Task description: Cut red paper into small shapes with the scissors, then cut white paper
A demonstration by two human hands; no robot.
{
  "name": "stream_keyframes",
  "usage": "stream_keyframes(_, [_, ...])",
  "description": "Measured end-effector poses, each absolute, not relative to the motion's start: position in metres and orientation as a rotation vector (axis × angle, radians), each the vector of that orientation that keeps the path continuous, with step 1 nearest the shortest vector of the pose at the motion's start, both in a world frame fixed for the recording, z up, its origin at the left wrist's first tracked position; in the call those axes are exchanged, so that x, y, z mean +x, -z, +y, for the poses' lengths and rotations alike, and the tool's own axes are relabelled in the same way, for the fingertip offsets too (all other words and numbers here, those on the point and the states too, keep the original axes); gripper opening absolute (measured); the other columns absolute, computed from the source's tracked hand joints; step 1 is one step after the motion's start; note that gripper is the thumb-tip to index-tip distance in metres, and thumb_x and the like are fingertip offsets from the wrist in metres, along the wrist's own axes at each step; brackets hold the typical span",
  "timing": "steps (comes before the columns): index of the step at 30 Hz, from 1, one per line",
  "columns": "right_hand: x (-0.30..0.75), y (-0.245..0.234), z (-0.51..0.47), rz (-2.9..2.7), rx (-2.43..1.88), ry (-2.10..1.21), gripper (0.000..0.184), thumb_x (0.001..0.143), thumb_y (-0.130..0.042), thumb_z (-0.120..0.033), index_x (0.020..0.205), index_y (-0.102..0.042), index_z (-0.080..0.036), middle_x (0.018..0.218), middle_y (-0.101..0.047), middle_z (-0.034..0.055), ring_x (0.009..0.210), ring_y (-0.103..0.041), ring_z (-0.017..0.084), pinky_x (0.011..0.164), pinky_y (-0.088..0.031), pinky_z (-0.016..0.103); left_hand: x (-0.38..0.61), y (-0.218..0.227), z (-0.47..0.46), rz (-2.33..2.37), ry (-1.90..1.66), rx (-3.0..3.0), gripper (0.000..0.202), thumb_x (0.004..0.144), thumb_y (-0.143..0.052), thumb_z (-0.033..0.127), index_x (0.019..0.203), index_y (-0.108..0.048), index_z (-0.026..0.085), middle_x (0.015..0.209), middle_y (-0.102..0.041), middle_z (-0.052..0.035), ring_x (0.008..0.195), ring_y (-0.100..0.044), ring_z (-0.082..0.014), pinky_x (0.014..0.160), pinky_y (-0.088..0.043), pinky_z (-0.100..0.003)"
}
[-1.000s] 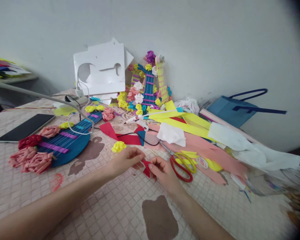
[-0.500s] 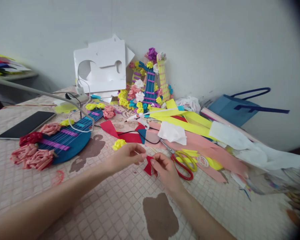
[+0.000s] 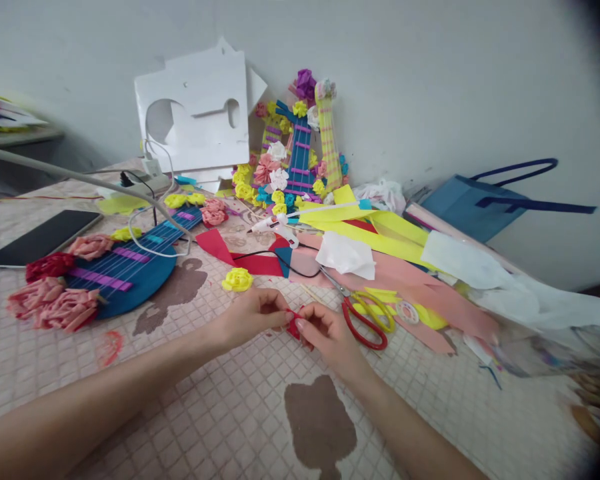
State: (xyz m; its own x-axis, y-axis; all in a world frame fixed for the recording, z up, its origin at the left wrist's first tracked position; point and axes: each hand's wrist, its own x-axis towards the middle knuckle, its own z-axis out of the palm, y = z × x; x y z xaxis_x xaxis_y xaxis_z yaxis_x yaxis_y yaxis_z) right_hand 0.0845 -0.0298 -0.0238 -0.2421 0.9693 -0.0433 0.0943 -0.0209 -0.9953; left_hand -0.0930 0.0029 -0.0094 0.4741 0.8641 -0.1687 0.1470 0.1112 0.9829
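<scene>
A small piece of red crepe paper (image 3: 293, 325) is pinched between my two hands above the tabletop. My left hand (image 3: 255, 316) closes on its left side with thumb and fingertips. On the other side, my right hand (image 3: 325, 331) grips it, fingers curled and partly hiding it. A yellow paper flower (image 3: 237, 279) lies just beyond my left hand. To the right of my right hand rest scissors (image 3: 365, 320) with red and yellow handles. Behind the hands is a longer red paper strip (image 3: 260, 265).
A blue paper guitar (image 3: 145, 283) with paper flowers lies left, near a dark tablet (image 3: 40, 237). A white glue gun (image 3: 277, 228) sits behind the hands. Decorated guitars (image 3: 300, 157) and white cut-out board (image 3: 205, 143) lean on the wall. Pink paper (image 3: 405, 287) spreads right.
My hands have come closer together, and the red paper between them now looks smaller and more folded. The camera view has shifted slightly.
</scene>
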Motion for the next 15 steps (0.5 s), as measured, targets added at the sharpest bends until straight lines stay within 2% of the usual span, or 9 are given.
stream_keyframes(5, [0.0857,0.0287,-0.03,-1.527,-1.233,-1.134,0.014,0.08,-0.06,-0.029,0.07,-0.056,-0.02,0.061,-0.051,-0.0028,0.055,-0.045,0.012,0.052,-0.036,0.025,-0.0907,0.013,0.0025,0.972,-0.69,1.348,0.028,0.08,-0.06,0.043,0.082,-0.058,0.015,0.068,-0.062,-0.0011,0.061,-0.058,-0.013,0.057,-0.046,-0.025])
stream_keyframes(10, [0.0844,0.0293,-0.0334,-1.679,-1.23,-0.869,0.013,0.078,-0.061,-0.02,0.067,-0.054,-0.02,0.063,-0.053,-0.0021,0.058,-0.047,0.013,0.054,-0.036,0.025,-0.0887,0.0161,0.0003,0.929,-0.69,1.32,0.027,0.077,-0.066,0.041,0.081,-0.058,0.015,0.069,-0.062,-0.0002,0.062,-0.057,-0.0115,0.057,-0.044,-0.024])
stream_keyframes(12, [0.085,0.0291,-0.033,-1.669,-1.206,-0.952,0.012,0.079,-0.062,-0.023,0.069,-0.057,-0.02,0.065,-0.055,-0.0017,0.06,-0.048,0.013,0.055,-0.037,0.025,-0.0894,0.016,0.0005,0.907,-0.68,1.29,0.023,0.075,-0.068,0.035,0.081,-0.059,0.015,0.071,-0.063,-0.0002,0.064,-0.057,-0.0111,0.059,-0.044,-0.024])
stream_keyframes(15, [0.0879,0.0293,-0.0301,-1.514,-1.175,-1.247,0.018,0.082,-0.063,-0.034,0.072,-0.059,-0.019,0.062,-0.053,-0.0026,0.055,-0.046,0.011,0.053,-0.037,0.025,-0.092,0.0139,0.0023,0.85,-0.657,1.238,0.018,0.073,-0.068,0.027,0.082,-0.06,0.015,0.071,-0.064,0.0002,0.062,-0.056,-0.0102,0.059,-0.043,-0.024])
